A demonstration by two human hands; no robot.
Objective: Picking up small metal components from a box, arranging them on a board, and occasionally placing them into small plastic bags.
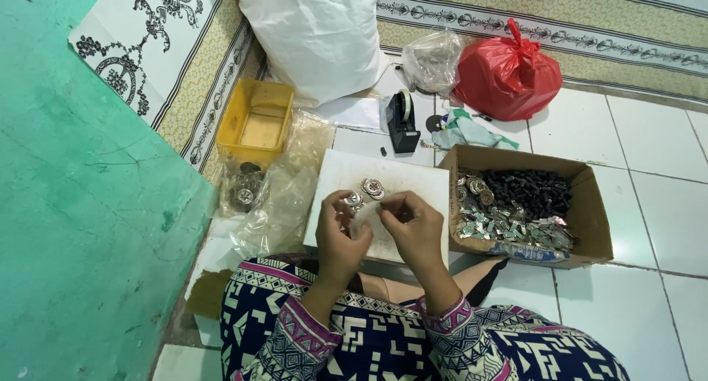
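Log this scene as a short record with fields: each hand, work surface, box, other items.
left hand: pinches a small silver round part
right hand: fingers pinched together beside the left; contents hidden
work surface: white board with silver discs
box: cardboard box with metal and dark pieces
other items: yellow tray, tape dispenser, red bag

White tiled floor, grey grout. Directly on it: open cardboard box at right; white board at centre; yellow plastic tray at left; black tape dispenser, red plastic bag and white sack behind; clear bags beside the board.
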